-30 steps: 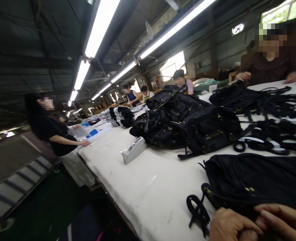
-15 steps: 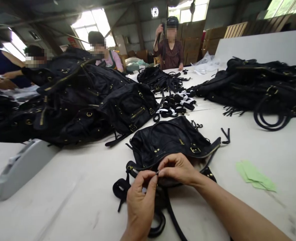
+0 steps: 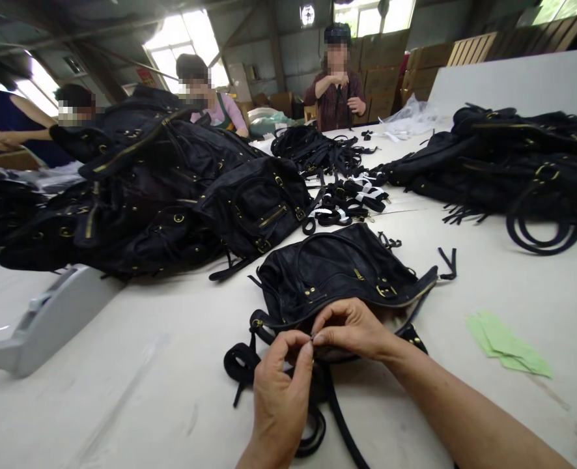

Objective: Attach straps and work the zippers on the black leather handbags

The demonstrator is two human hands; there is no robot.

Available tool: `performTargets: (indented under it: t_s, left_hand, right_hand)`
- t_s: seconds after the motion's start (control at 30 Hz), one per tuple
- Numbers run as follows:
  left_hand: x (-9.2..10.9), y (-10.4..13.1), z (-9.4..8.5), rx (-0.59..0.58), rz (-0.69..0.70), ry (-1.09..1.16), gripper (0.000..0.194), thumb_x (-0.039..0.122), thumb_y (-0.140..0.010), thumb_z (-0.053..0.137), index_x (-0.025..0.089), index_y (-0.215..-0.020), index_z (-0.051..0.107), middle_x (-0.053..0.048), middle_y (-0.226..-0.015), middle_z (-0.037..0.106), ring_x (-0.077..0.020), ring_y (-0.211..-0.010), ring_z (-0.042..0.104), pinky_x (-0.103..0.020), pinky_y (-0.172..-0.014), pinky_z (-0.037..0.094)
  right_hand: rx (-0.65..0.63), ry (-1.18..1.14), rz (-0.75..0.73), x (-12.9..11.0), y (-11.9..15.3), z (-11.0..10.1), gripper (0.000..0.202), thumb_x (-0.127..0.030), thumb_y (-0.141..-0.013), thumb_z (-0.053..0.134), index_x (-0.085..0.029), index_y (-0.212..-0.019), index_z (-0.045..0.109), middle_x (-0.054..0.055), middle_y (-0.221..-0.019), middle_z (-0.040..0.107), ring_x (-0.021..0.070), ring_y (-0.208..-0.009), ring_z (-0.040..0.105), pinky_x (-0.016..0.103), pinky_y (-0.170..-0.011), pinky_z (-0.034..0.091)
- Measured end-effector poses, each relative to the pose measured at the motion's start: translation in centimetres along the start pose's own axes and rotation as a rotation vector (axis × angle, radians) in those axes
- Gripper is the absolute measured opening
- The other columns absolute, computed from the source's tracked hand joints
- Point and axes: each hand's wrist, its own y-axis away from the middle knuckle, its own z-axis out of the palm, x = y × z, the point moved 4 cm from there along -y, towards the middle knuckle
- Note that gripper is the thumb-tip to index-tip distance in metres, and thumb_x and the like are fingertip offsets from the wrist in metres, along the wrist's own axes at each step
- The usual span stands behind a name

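While left hand [image 3: 282, 381] and right hand [image 3: 354, 329] pinch something tiny [image 3: 312, 337] at black bag [image 3: 286, 273], white tabletop [image 3: 171, 397], windows [image 3: 185, 42] beyond.

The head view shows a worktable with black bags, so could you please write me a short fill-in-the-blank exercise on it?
1. By the open black bag, the fingertips of the left hand and right hand are ____ (together/apart).
2. The paper slips are light ____ in colour.
3. The grey tape dispenser is on the picture's ____ side.

Missing words: together; green; left.
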Motion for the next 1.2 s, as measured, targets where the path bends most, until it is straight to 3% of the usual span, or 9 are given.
performTargets:
  t_s: [0.77, 0.97, 1.2]
  left_hand:
    - [-1.1, 0.1, 0.6, -0.077, -0.01, -0.058, 0.026, 0.043, -0.094, 0.047, 0.022, -0.084, 0.06, 0.002, -0.08, 0.06, -0.0143, -0.075, 0.054, -0.025, -0.07, 0.041]
    - [-1.4, 0.2, 0.5, -0.072, -0.029, -0.096, 0.026, 0.042, -0.094, 0.046, 0.022, -0.084, 0.059, 0.0, -0.082, 0.061, -0.0167, -0.079, 0.056, -0.028, -0.077, 0.041]
    - [-1.3, 0.3, 0.4, -0.015, 0.026, -0.152, 0.026, 0.042, -0.093, 0.045, 0.022, -0.084, 0.06, -0.001, -0.08, 0.061, -0.0174, -0.075, 0.055, -0.027, -0.071, 0.041]
  right_hand:
    - [-0.056, 0.033, -0.024, 0.3, 0.0, -0.1, 0.014, -0.025, -0.067, 0.082, -0.013, -0.072, 0.075, 0.003, -0.071, 0.07, 0.0097, -0.062, 0.06, 0.016, -0.061, 0.047]
    - [-0.106, 0.221, -0.121, -0.7, 0.5, 0.0, 0.007, -0.02, -0.075, 0.075, -0.014, -0.079, 0.076, 0.002, -0.074, 0.071, 0.01, -0.065, 0.062, 0.014, -0.063, 0.046]
    - [-0.089, 0.326, -0.269, -1.0, 0.5, -0.2, 0.011, -0.02, -0.083, 0.069, -0.011, -0.077, 0.072, 0.003, -0.07, 0.068, 0.0098, -0.062, 0.059, 0.015, -0.058, 0.044]
